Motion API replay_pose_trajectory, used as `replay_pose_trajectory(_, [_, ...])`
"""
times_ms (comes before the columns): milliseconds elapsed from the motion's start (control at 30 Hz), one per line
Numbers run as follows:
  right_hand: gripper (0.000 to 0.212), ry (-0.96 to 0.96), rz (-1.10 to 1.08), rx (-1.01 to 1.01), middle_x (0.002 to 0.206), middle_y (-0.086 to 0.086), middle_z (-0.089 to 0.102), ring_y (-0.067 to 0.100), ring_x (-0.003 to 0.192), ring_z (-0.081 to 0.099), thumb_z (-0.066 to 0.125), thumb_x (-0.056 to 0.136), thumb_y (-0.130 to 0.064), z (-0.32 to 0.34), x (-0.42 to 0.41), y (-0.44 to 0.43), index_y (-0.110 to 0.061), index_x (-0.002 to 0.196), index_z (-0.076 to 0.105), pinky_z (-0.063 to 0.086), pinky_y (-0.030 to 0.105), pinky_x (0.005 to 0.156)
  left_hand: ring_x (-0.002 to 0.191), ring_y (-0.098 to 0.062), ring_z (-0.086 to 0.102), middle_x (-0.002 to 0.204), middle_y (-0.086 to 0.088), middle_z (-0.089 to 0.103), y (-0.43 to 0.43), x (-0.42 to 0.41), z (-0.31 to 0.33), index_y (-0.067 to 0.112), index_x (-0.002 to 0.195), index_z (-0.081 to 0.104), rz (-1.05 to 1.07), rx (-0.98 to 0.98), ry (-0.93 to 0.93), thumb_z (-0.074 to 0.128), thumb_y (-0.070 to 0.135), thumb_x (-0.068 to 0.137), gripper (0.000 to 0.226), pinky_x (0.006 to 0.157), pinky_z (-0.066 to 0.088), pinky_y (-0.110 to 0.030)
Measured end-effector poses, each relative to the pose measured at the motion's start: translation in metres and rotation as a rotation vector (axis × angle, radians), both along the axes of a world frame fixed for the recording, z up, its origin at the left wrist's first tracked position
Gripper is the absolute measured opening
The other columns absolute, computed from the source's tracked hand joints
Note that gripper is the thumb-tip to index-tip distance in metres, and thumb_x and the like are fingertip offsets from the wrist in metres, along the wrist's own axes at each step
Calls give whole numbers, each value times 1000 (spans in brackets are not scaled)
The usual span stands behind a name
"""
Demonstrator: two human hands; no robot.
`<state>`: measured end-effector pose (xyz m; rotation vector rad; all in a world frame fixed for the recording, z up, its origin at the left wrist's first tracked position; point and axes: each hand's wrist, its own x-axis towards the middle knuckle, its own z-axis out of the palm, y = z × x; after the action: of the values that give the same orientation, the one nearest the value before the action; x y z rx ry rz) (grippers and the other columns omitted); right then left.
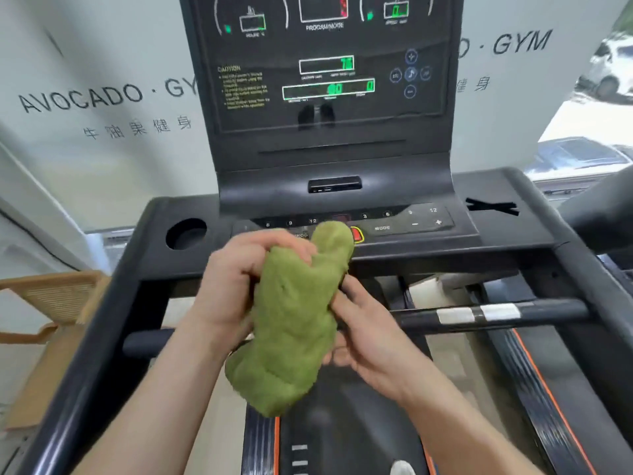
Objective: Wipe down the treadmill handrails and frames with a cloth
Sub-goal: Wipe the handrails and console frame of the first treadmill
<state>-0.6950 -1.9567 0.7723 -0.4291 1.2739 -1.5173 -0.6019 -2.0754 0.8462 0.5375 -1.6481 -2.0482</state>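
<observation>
A bunched green cloth (294, 317) hangs upright between both hands, in front of the treadmill's control panel. My left hand (236, 282) grips its upper part with curled fingers. My right hand (366, 334) holds the cloth's right side from below, fingers curled around its edge. The black cross handrail (493, 313) with white tape bands runs behind the hands. The black left side frame (102, 334) and right side frame (603, 303) slope down toward me. The console (325, 80) with lit green displays stands upright ahead.
A round cup holder (186, 233) sits in the console's left wing and a black tape cross (491, 206) on the right wing. The running belt (346, 437) lies below. A wicker chair (58, 296) stands left. A white wall with gym lettering is behind.
</observation>
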Motion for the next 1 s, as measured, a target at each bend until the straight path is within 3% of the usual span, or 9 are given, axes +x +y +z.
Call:
replay_pose_trajectory(200, [19,875,-244,270,91,-9,73,15,89,66,61,87,-19,-45,1,-31,-31,99,70,52,36,82,50,-14,48,57,3,60,-34,18,-76,17,52,63,304,-249,-285,46,-11,56,33,44,37,-18])
replay_pose_trajectory(367, [19,1116,-253,499,91,-1,72,30,92,64,52,89,-41,-39,-24,-31,-27,96,64,51,40,76,86,-18,55,90,0,60,-42,4,-93,17,72,70,276,-1193,-323,57,-5,59,29,77,43,-31])
replay_pose_trajectory(433, [30,1211,-200,618,93,4,72,33,93,64,50,89,-48,-44,-28,-29,-24,99,64,51,43,75,94,-27,54,101,-5,57,-36,6,-100,18,88,73,202,-1325,-404,64,6,69,24,80,47,-42])
replay_pose_trajectory(500, [32,1214,-168,611,88,2,71,31,89,64,47,93,-48,-51,-28,-29,-23,91,67,51,42,74,103,-21,51,110,4,53,-18,10,-107,26,108,68,-4,-1205,-526,60,33,82,28,85,48,-42])
replay_pose_trajectory(567, [34,1171,-128,513,75,-5,67,22,80,62,44,97,-42,-51,-30,-33,-24,76,63,49,38,72,124,-17,39,133,10,43,-4,12,-117,32,135,47,-227,-1248,-760,56,66,78,68,104,38,-36])
replay_pose_trajectory(633, [26,873,-185,349,77,-8,65,14,77,61,47,99,-33,-46,-33,-35,-27,80,63,51,33,68,137,-19,27,150,7,30,-2,5,-123,29,147,28,-221,-1351,-892,55,76,73,91,114,24,-40])
replay_pose_trajectory(733, [17,347,-193,208,90,6,62,12,70,63,48,101,-19,-45,-43,-26,-18,111,62,55,28,57,125,-28,41,137,-5,45,-2,-8,-119,22,136,48,-91,-1470,-908,65,59,79,70,102,39,-43])
replay_pose_trajectory(833, [25,438,-101,273,97,18,62,14,72,60,51,99,-9,-52,-59,-11,-17,118,64,51,22,54,79,-28,55,94,-7,61,7,-8,-139,11,106,68,36,-1532,-605,75,20,78,31,63,46,-38])
replay_pose_trajectory(1000, [14,140,-250,69,79,2,66,10,66,54,61,92,-7,-39,-70,-18,-14,96,72,41,17,51,89,-25,62,105,-8,72,-14,-5,-109,4,117,69,268,-1310,-368,49,19,90,37,82,45,-32])
